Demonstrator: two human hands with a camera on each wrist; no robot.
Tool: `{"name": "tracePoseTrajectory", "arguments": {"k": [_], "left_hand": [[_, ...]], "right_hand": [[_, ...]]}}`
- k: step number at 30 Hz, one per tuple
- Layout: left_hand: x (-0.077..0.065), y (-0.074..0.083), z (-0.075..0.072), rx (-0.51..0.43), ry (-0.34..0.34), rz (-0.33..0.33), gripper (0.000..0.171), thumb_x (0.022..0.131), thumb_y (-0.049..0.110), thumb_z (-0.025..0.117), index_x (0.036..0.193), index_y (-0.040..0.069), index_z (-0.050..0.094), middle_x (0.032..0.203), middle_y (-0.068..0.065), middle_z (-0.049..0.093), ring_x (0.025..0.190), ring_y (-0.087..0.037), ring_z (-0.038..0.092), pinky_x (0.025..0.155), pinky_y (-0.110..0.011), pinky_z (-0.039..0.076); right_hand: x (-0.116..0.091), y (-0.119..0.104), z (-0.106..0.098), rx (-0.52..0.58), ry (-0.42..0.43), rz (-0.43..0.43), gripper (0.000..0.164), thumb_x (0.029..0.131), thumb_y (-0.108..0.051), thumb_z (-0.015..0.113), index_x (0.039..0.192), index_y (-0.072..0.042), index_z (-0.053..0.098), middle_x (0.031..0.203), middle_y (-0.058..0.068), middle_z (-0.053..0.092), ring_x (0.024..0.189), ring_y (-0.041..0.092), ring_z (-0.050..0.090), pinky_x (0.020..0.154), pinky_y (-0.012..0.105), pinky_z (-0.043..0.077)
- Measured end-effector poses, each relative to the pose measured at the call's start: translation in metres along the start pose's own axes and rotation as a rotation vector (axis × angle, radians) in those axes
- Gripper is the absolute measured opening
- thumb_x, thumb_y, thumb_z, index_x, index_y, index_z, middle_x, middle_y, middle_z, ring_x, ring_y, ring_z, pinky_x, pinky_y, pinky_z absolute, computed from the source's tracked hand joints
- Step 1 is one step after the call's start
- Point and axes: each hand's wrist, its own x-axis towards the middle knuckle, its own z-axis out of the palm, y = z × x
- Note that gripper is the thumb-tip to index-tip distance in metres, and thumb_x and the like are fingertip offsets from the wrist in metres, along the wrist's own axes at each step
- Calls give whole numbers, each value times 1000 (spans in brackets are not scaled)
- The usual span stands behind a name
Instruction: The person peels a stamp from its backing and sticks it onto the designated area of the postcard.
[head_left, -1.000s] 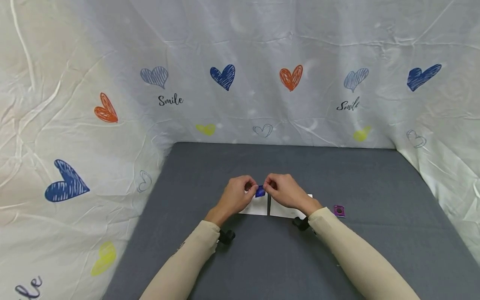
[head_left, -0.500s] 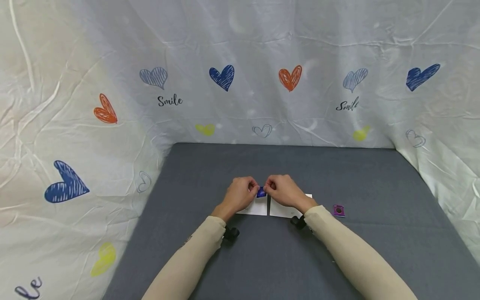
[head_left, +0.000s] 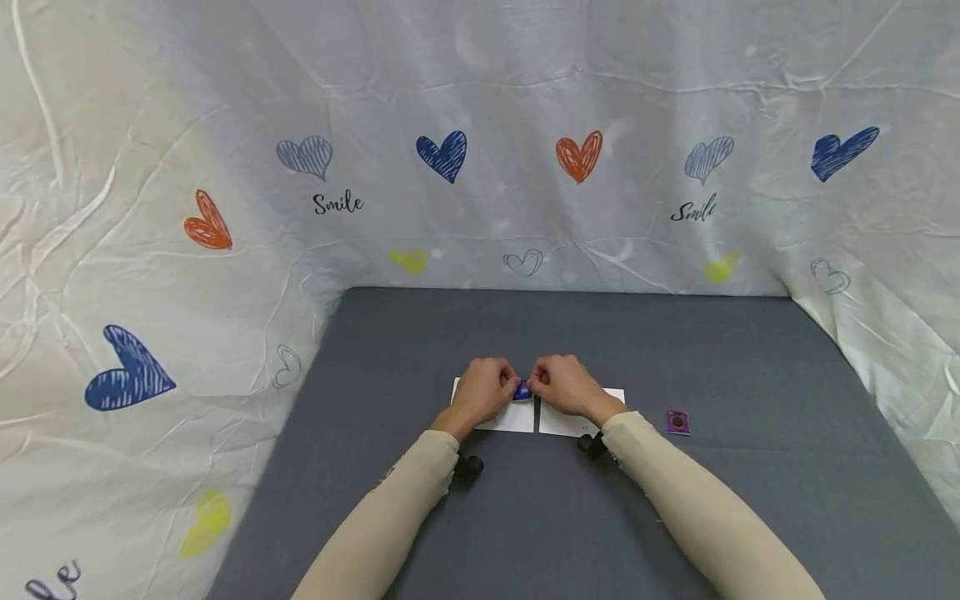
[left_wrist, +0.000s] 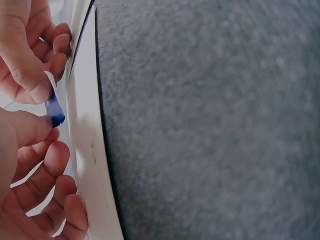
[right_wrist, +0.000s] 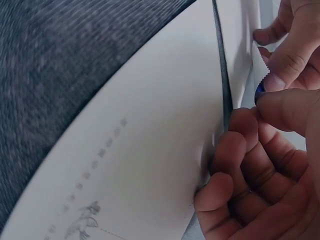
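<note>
Grey tabletop (head_left: 420, 329) lies beneath left hand (head_left: 483, 390) and right hand (head_left: 564, 387), both pinching a blue packet (head_left: 522, 391).

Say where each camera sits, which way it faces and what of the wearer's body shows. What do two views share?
Head: worn on the head, facing forward and down at a grey table and heart-printed cloth; both sleeves, left hand, right hand show.
Left wrist: on that wrist, facing the blue packet; both hands partly show.
Right wrist: on that wrist, looking across a white card; both hands partly show.
Both wrist views share the packet.
</note>
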Motion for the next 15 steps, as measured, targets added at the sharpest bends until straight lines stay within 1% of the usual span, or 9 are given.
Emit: {"name": "tracePoseTrajectory", "arguments": {"k": [1, 2, 5, 7, 10, 12, 14, 15], "left_hand": [[3, -4, 4, -5, -1, -8, 13, 100, 20, 77, 90, 12, 77, 75, 1, 67, 66, -14, 60, 61, -32, 49], [5, -8, 8, -8, 1, -13, 13, 100, 21, 77, 90, 13, 77, 75, 3, 66, 66, -13, 59, 60, -30, 47], [13, -23, 22, 12, 14, 1, 14, 100, 25, 77, 88, 17, 76, 74, 7, 64, 65, -10, 57, 58, -29, 45], [17, -30, 29, 38, 24, 18, 14, 100, 26, 76, 88, 18, 76, 74, 6, 65, 65, -11, 58, 58, -30, 45], [13, -22, 23, 51, 32, 26, 13, 99, 23, 77, 88, 15, 76, 74, 4, 66, 66, -13, 59, 58, -33, 47], [8, -12, 15, 46, 32, 22, 12, 98, 19, 77, 88, 12, 76, 74, 1, 66, 66, -15, 59, 59, -34, 48], [2, -1, 5, 37, 24, 3, 12, 98, 17, 77, 87, 11, 76, 74, 1, 66, 66, -15, 60, 61, -34, 48], [1, 1, 3, 41, 23, 1, 12, 98, 17, 77, 88, 11, 76, 74, 1, 66, 67, -15, 60, 61, -33, 48]], "right_hand": [[3, 7, 4, -5, 1, -3, 17, 101, -27, 71, 90, -16, 74, 77, -5, 69, 66, 12, 61, 64, 33, 49], [3, 5, 4, -16, -5, 21, 14, 100, -24, 72, 90, -15, 74, 76, -4, 69, 66, 13, 61, 63, 33, 50], [11, 26, 17, -53, 11, 27, 13, 99, -27, 73, 89, -19, 73, 76, -8, 69, 66, 11, 61, 62, 32, 49], [15, 34, 23, -74, 14, 41, 12, 98, -29, 74, 89, -22, 73, 75, -11, 68, 66, 9, 62, 63, 31, 50], [18, 42, 29, -83, 16, 51, 12, 97, -29, 74, 88, -23, 72, 74, -12, 68, 65, 9, 62, 63, 31, 51], [19, 44, 30, -75, 9, 56, 12, 98, -30, 74, 87, -23, 72, 74, -12, 68, 64, 9, 62, 62, 30, 50], [19, 44, 30, -66, 0, 59, 13, 98, -30, 74, 88, -23, 73, 74, -12, 68, 65, 8, 62, 62, 30, 51], [19, 43, 30, -64, -2, 60, 13, 98, -30, 74, 88, -23, 72, 74, -12, 68, 65, 8, 62, 62, 30, 50]]}}
